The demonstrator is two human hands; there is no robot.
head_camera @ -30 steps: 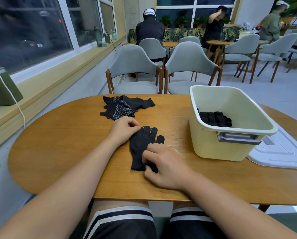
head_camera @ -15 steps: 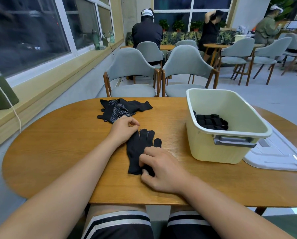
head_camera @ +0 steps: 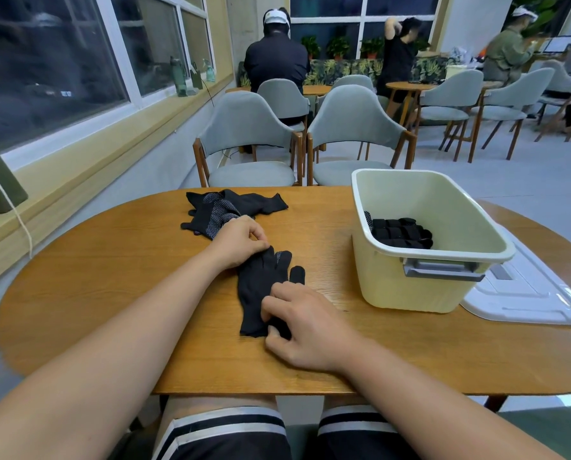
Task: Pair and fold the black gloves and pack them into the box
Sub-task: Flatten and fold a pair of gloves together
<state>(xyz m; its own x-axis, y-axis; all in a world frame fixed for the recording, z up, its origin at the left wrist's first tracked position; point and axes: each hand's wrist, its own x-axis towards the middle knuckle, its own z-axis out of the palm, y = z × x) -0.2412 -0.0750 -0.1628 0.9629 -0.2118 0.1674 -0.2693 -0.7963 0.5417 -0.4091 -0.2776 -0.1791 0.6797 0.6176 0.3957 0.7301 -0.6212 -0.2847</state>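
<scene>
Cuffs first: nearest us, our right hand (head_camera: 305, 323) curls its fingers onto the cuff end of a stacked pair of black knitted gloves (head_camera: 261, 287), pinching the fabric against the oval wooden table (head_camera: 111, 293). Just beyond that grip, our left hand (head_camera: 241, 244) closes thumb and fingertips on the pair's finger end. The pair lies flat between the two grips, with one glove finger splayed out to the right. To fold well, we judge, we should keep both layers caught in each pinch, bring one end squarely over the other and press the crease flat, lest the top glove slide off. Past the left hand's grip sits a loose heap of black dotted gloves (head_camera: 224, 210), not yet paired. Right of both grips and farther off, the cream plastic box (head_camera: 410, 293) already holds folded black gloves (head_camera: 400, 232), with its white plastic lid (head_camera: 526, 300) beside it.
</scene>
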